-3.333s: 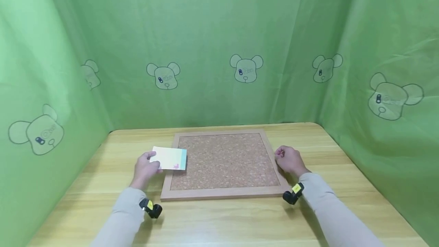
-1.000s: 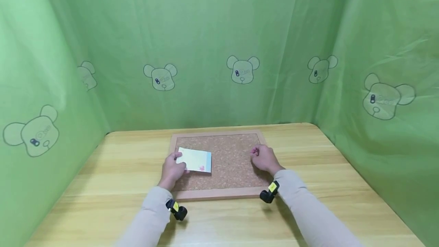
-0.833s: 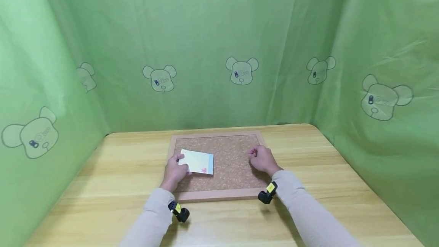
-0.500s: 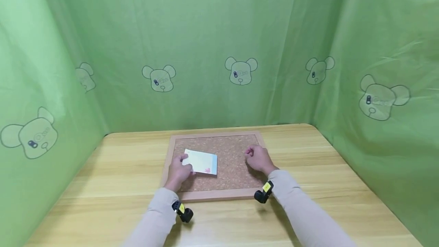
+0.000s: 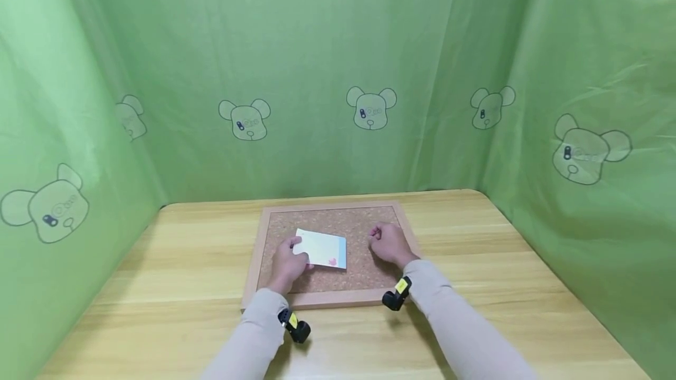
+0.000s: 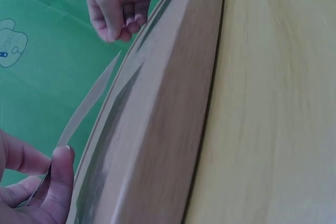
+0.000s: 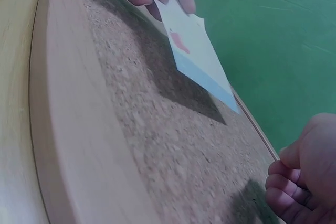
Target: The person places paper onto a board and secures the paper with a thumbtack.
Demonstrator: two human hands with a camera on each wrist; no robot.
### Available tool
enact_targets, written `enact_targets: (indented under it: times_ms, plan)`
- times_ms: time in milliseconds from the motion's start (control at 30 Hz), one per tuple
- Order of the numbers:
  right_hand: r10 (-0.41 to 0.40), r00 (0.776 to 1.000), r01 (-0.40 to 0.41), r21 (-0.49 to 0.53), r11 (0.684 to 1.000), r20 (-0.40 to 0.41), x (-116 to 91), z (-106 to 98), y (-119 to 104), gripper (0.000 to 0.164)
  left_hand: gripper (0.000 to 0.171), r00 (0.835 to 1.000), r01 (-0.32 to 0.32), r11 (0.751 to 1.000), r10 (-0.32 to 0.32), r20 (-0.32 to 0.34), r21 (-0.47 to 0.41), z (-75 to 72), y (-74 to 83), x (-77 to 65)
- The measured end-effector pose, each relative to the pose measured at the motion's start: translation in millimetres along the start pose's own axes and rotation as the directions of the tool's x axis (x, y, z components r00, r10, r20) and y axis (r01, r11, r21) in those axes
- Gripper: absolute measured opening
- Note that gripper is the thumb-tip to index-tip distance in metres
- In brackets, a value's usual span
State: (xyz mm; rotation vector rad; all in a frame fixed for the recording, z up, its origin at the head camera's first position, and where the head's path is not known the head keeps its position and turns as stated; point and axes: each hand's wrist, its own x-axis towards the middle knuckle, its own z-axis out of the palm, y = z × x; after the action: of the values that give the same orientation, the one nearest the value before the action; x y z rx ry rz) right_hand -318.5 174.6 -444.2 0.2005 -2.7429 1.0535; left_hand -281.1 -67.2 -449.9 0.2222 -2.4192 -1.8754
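A cream note card (image 5: 319,249) with a light-blue strip along its right edge and a pink print is held over the corkboard (image 5: 317,220). My left hand (image 5: 289,263) pinches its left end, thumb on top and fingers beneath. In the right wrist view the note card (image 7: 194,45) is tilted and casts a shadow on the cork. In the left wrist view the note card (image 6: 89,103) appears edge-on and slightly bent. My right hand (image 5: 389,243) is over the board's right part, fingers curled and thumb against the index finger; anything small between the tips is hidden.
The wood-framed corkboard lies flat on a light wooden table (image 5: 158,286). Green curtains (image 5: 317,46) printed with bear heads stand behind and on both sides. A small black camera sits on each wrist, the left wrist camera (image 5: 294,326) just past the board's front edge.
My left hand has carried the note card rightward from the board's left edge to over its middle. My right hand has moved left from the right frame to over the cork.
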Motion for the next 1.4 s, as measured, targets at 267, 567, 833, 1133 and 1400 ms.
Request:
enact_targets:
  times_ms: [267,567,833,1133,1400]
  plan:
    - [0.004,1.0,-0.003,0.022,1.0,-0.005,0.6,8.0,-8.2,0.007,0.057,1.0,0.007,1.0,-0.007,0.001,-0.023,11.6,4.7,-1.5]
    - [0.025,1.0,-0.026,0.045,0.999,0.007,3.0,15.6,-9.9,0.005,0.057,1.0,0.009,1.0,-0.009,0.004,-0.004,20.7,9.4,-6.7]
    - [0.028,1.0,-0.028,0.047,0.999,0.007,3.8,20.9,-19.1,0.004,0.054,1.0,-0.004,1.0,0.004,-0.022,-0.014,29.6,10.3,-10.1]
    - [0.013,1.0,-0.015,0.088,0.996,0.021,4.9,24.5,-30.3,0.004,0.051,0.998,-0.033,0.999,0.034,-0.061,0.009,38.6,6.9,-12.7]
    - [0.022,0.999,-0.028,0.12,0.992,0.049,2.7,31.3,-28.3,0.004,0.048,0.99,-0.077,0.987,0.093,-0.108,0.138,44.6,5.4,-16.8]
